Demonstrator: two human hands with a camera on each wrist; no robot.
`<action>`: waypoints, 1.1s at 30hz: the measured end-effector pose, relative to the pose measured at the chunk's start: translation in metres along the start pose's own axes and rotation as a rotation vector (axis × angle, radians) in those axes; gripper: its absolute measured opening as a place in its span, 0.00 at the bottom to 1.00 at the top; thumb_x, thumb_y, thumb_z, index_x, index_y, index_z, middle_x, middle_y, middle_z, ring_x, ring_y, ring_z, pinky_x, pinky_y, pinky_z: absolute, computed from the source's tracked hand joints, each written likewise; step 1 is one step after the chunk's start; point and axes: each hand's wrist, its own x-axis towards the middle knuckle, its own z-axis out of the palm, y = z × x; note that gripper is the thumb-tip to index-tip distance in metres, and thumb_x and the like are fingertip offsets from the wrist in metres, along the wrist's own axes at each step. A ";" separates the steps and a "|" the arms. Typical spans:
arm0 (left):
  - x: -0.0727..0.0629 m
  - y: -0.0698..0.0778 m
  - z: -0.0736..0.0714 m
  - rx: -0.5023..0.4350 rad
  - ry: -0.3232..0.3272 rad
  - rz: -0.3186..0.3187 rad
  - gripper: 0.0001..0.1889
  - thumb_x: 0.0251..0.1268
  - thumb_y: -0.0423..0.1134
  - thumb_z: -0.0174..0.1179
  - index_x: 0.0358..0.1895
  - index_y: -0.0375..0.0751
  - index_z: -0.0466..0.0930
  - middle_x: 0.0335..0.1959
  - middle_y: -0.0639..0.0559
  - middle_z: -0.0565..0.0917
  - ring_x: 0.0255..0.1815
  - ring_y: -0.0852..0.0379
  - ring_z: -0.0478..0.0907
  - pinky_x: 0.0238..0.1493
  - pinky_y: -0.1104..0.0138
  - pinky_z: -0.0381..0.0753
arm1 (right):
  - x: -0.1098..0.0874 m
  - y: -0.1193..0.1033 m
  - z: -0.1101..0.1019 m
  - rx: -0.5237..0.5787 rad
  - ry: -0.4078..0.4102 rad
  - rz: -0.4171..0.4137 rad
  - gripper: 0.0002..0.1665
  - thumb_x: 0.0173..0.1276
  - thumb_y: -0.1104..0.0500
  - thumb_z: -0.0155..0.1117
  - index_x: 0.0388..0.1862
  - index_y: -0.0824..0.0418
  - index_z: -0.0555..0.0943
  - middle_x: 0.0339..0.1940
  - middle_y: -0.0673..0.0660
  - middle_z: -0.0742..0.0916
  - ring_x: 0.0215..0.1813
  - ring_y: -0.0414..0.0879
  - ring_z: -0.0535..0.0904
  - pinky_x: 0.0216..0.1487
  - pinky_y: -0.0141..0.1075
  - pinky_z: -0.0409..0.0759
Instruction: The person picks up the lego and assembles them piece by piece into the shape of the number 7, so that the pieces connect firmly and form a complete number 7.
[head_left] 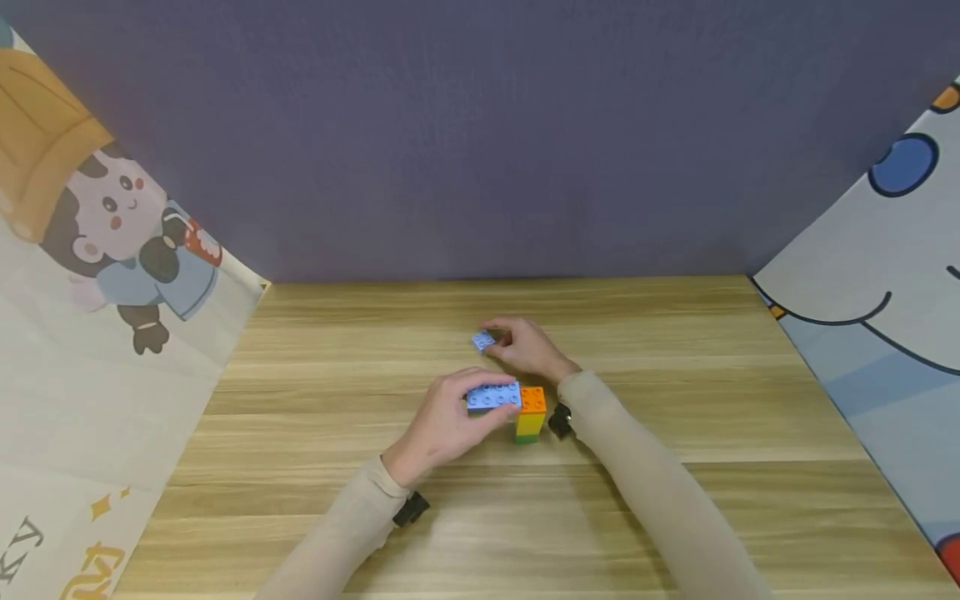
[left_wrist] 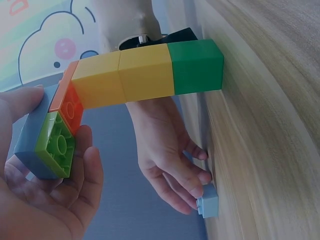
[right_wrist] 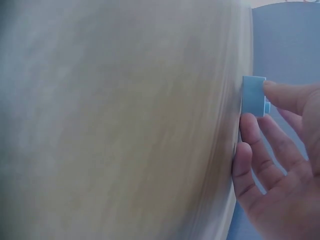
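Note:
Near the table's middle, my left hand grips a long blue toy building brick between thumb and fingers. In the left wrist view, a light green brick and an orange brick sit under that blue brick. Below the orange one, two yellow bricks and a dark green brick form a column standing on the table. Farther back, my right hand pinches a small light blue brick at the tabletop, thumb on one side and fingers on the other.
The wood-grain table ends at a dark blue-grey back wall. Cartoon-printed panels stand on the left and right. A black wrist device on the right arm lies close beside the column.

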 end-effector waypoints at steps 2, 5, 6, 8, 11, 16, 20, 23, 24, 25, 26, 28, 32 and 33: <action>0.000 0.000 0.000 0.001 0.000 0.001 0.18 0.67 0.46 0.76 0.58 0.49 0.90 0.55 0.57 0.91 0.52 0.61 0.87 0.50 0.68 0.87 | 0.000 0.000 0.000 -0.001 0.000 0.003 0.28 0.74 0.56 0.72 0.72 0.56 0.81 0.54 0.58 0.91 0.43 0.46 0.87 0.43 0.36 0.84; -0.001 0.000 0.000 -0.001 0.001 0.003 0.18 0.67 0.46 0.75 0.58 0.48 0.90 0.55 0.57 0.91 0.51 0.61 0.87 0.50 0.68 0.87 | 0.001 0.001 0.001 -0.003 -0.001 0.006 0.28 0.74 0.56 0.72 0.71 0.55 0.82 0.53 0.58 0.91 0.43 0.46 0.86 0.43 0.36 0.84; -0.001 0.000 0.000 -0.002 0.001 0.003 0.18 0.67 0.46 0.75 0.58 0.48 0.90 0.55 0.57 0.91 0.51 0.61 0.87 0.50 0.68 0.87 | 0.001 0.001 0.001 -0.004 -0.001 0.005 0.27 0.74 0.56 0.72 0.71 0.55 0.82 0.54 0.58 0.91 0.44 0.46 0.87 0.43 0.36 0.84; -0.001 0.000 0.000 -0.005 0.001 0.005 0.18 0.68 0.46 0.75 0.58 0.48 0.90 0.55 0.57 0.91 0.51 0.61 0.87 0.50 0.69 0.87 | 0.001 0.002 0.001 -0.010 -0.001 0.004 0.27 0.74 0.56 0.72 0.70 0.55 0.83 0.55 0.58 0.91 0.45 0.46 0.87 0.44 0.37 0.85; -0.001 0.000 0.000 -0.008 0.002 0.008 0.18 0.68 0.46 0.75 0.58 0.49 0.90 0.55 0.57 0.91 0.50 0.61 0.87 0.49 0.69 0.87 | 0.002 0.003 0.002 -0.015 0.000 0.007 0.25 0.74 0.55 0.72 0.69 0.55 0.83 0.56 0.57 0.91 0.46 0.47 0.86 0.45 0.38 0.85; -0.001 0.000 0.000 -0.007 0.003 -0.002 0.18 0.68 0.47 0.75 0.58 0.51 0.90 0.55 0.58 0.91 0.50 0.62 0.87 0.49 0.69 0.86 | 0.003 0.005 0.003 -0.022 0.004 0.027 0.23 0.74 0.55 0.73 0.66 0.54 0.85 0.55 0.55 0.91 0.46 0.47 0.86 0.47 0.39 0.85; -0.001 -0.001 0.000 -0.004 0.007 0.000 0.17 0.67 0.47 0.75 0.58 0.51 0.90 0.55 0.58 0.91 0.50 0.62 0.86 0.48 0.69 0.86 | 0.003 0.006 0.004 -0.026 0.010 0.033 0.20 0.75 0.53 0.72 0.64 0.54 0.86 0.57 0.55 0.91 0.49 0.47 0.87 0.51 0.42 0.87; -0.001 -0.001 0.001 0.001 0.012 0.008 0.17 0.67 0.47 0.75 0.58 0.51 0.90 0.54 0.58 0.91 0.49 0.62 0.86 0.48 0.69 0.86 | 0.003 0.007 0.004 -0.027 0.016 0.035 0.20 0.75 0.52 0.72 0.62 0.54 0.87 0.57 0.55 0.91 0.49 0.47 0.87 0.52 0.42 0.87; 0.000 -0.001 0.001 0.001 0.013 0.007 0.17 0.67 0.47 0.75 0.58 0.51 0.90 0.54 0.58 0.91 0.49 0.62 0.86 0.47 0.69 0.86 | 0.002 0.007 0.003 -0.026 0.018 0.035 0.19 0.75 0.52 0.72 0.62 0.54 0.87 0.56 0.54 0.91 0.49 0.47 0.87 0.51 0.42 0.87; 0.000 -0.001 0.001 0.002 0.013 0.007 0.17 0.67 0.47 0.75 0.58 0.52 0.90 0.54 0.58 0.91 0.49 0.62 0.86 0.47 0.69 0.85 | 0.002 0.007 0.003 -0.026 0.019 0.034 0.19 0.75 0.53 0.73 0.62 0.54 0.87 0.56 0.54 0.91 0.48 0.47 0.86 0.50 0.41 0.86; 0.000 -0.001 0.001 0.003 0.013 0.006 0.17 0.67 0.47 0.75 0.58 0.52 0.90 0.54 0.59 0.91 0.49 0.62 0.86 0.47 0.69 0.85 | 0.002 0.007 0.003 -0.025 0.019 0.032 0.19 0.75 0.53 0.73 0.61 0.54 0.87 0.55 0.54 0.91 0.47 0.47 0.86 0.49 0.41 0.86; 0.000 -0.001 0.001 0.003 0.012 0.002 0.17 0.67 0.47 0.75 0.58 0.52 0.90 0.54 0.59 0.91 0.49 0.62 0.86 0.47 0.69 0.85 | 0.002 0.007 0.003 -0.024 0.018 0.029 0.19 0.74 0.54 0.73 0.61 0.54 0.87 0.54 0.54 0.91 0.46 0.46 0.86 0.48 0.39 0.85; 0.000 -0.001 0.001 0.003 0.010 -0.005 0.18 0.67 0.47 0.75 0.58 0.52 0.90 0.54 0.59 0.91 0.49 0.62 0.86 0.47 0.69 0.85 | 0.002 0.006 0.002 -0.015 0.013 0.029 0.19 0.73 0.55 0.73 0.61 0.55 0.87 0.52 0.55 0.91 0.45 0.46 0.85 0.47 0.38 0.85; 0.000 -0.001 0.001 0.003 0.010 -0.004 0.18 0.67 0.47 0.75 0.58 0.52 0.90 0.54 0.59 0.91 0.49 0.62 0.86 0.47 0.69 0.85 | 0.002 0.006 0.002 -0.011 0.013 0.031 0.19 0.73 0.55 0.73 0.61 0.55 0.87 0.52 0.55 0.91 0.45 0.46 0.85 0.47 0.38 0.85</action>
